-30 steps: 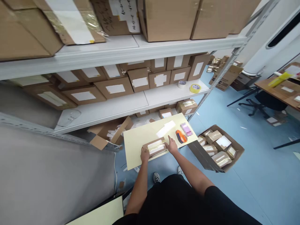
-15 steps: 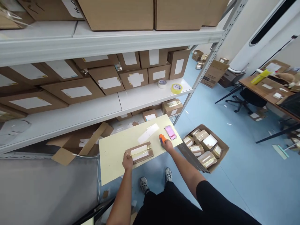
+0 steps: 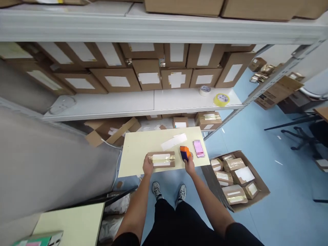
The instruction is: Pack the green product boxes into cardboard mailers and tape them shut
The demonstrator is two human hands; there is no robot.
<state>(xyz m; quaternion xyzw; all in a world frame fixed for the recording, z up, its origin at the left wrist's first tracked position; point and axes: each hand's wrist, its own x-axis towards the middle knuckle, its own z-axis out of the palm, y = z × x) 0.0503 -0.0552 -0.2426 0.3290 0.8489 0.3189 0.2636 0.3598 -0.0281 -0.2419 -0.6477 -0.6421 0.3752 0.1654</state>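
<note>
While the left hand holds one end of a taped carton, the right hand grips an orange-and-blue handheld device

Where the left hand meets the carton, it closes on the left end, the fingers drawn in narrow at the corner; how they sit against its side is too small to make out. The carton lies flat on the pale yellow worktop, near the front edge, its long side running left to right, with a white label and clear tape along the top. It sits to the right of the left hand and to the left of the right hand, touching only the former.

The right hand is wrapped around the near end of the device, which stands just beyond the carton's right end, apart from it. Near the device, farther right, lies a pixelated pink item. Behind the carton, white paper strips slant across the worktop.

Beyond, a white shelf bears a white tape roll and a yellow tape roll. To the right, below the worktop, an open box holds several small taped parcels.
</note>
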